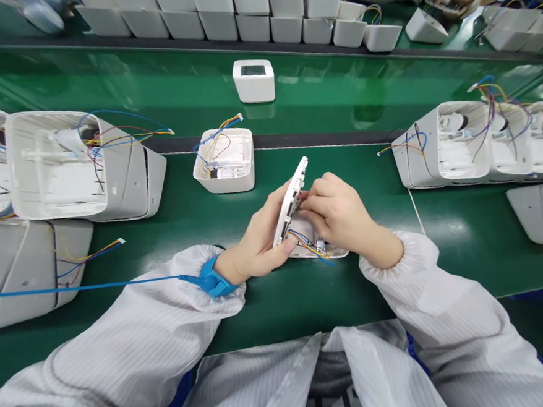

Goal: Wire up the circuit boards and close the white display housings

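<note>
My left hand (267, 234) is closed on a white plastic cover (290, 202), which it holds up on edge with the inner side facing right. Against that inner side, the fingers of my right hand (331, 208) are pinched together; what they hold is hidden, though wires run close by. Below both hands lies an open white housing (303, 250) with yellow, blue and red wires (312, 245) coming out of it. A blue wrist strap (213, 278) with a cord circles my left wrist.
Another open white housing (224, 181) with wires stands just beyond my left hand. Larger housings (129, 175) sit at left, more housings (424, 149) at right. A closed white unit (254, 87) rests on the green bench behind. Stacked housings (219, 23) line the far side, near a co-worker's hands.
</note>
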`<state>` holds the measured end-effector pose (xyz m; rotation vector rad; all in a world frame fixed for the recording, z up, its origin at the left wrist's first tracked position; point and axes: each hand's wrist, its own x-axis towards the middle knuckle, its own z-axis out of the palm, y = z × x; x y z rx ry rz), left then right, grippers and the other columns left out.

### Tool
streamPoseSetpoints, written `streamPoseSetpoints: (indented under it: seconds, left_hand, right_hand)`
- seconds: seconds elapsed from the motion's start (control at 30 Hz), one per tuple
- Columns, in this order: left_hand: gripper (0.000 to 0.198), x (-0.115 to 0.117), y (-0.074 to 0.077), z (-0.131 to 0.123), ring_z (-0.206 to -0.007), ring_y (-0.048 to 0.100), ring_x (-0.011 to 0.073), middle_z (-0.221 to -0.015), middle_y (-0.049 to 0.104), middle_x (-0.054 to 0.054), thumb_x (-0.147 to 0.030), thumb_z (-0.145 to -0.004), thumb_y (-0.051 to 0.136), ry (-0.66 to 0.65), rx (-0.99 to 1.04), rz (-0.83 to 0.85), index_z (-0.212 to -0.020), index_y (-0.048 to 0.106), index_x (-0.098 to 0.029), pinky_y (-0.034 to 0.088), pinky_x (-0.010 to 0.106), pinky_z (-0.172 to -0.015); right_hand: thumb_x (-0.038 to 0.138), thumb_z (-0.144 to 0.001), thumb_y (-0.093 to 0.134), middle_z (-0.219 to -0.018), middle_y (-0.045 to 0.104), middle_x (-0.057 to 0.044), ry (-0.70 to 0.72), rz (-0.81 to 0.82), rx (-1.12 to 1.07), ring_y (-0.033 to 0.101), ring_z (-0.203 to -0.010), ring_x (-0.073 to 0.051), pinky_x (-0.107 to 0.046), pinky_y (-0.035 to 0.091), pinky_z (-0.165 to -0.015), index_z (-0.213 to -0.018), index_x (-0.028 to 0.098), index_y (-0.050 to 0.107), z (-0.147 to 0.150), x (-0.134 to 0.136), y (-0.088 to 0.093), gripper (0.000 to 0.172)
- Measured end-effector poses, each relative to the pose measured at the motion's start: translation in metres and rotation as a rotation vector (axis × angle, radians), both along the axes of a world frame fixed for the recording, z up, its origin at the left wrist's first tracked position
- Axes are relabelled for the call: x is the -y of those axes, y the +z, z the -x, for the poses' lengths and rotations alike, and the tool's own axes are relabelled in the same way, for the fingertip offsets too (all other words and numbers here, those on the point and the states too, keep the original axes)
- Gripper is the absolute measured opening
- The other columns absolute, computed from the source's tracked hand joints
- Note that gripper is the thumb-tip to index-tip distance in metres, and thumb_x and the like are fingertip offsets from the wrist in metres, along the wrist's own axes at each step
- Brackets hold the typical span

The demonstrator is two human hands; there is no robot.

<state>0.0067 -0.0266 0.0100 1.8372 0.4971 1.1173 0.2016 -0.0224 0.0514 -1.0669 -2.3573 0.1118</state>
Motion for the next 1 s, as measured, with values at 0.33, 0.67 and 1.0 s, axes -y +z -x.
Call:
streamPoseSetpoints:
  seconds: [0.33,0.67,1.0]
  left_hand:
    - [0.077,0.001,0.003,0.0,-0.128,0.053,0.0345,-0.147,0.048,0.015,-0.052,-0.089,0.055,-0.027,-0.036,0.009,-0.155,0.025,-0.023,0.044,0.053,-0.108]
    - [0.074,-0.004,-0.002,-0.002,-0.129,0.05,0.0346,-0.139,0.049,0.017,-0.055,-0.082,0.065,0.013,0.072,0.082,-0.142,0.041,-0.02,0.041,0.056,-0.11]
    - [0.08,-0.003,-0.005,-0.003,-0.128,0.052,0.0339,-0.145,0.044,0.016,-0.051,-0.082,0.067,-0.029,0.089,0.085,-0.149,0.03,-0.027,0.044,0.056,-0.108]
  right_hand:
    - [0.019,-0.091,0.058,-0.073,0.056,-0.005,-0.026,0.121,-0.037,0.044,-0.072,-0.019,-0.034,0.037,-0.065,-0.073,0.017,0.072,0.002,0.0,-0.001,0.023]
    - [0.028,-0.088,0.064,-0.09,0.073,-0.003,-0.218,0.667,0.037,0.064,-0.079,-0.018,-0.029,0.043,-0.07,-0.095,0.02,0.075,-0.027,-0.01,0.025,0.015]
    - [0.026,-0.089,0.062,-0.09,0.074,-0.003,-0.313,0.692,0.105,0.065,-0.082,-0.019,-0.03,0.042,-0.07,-0.09,0.02,0.074,-0.02,-0.009,0.025,0.014]
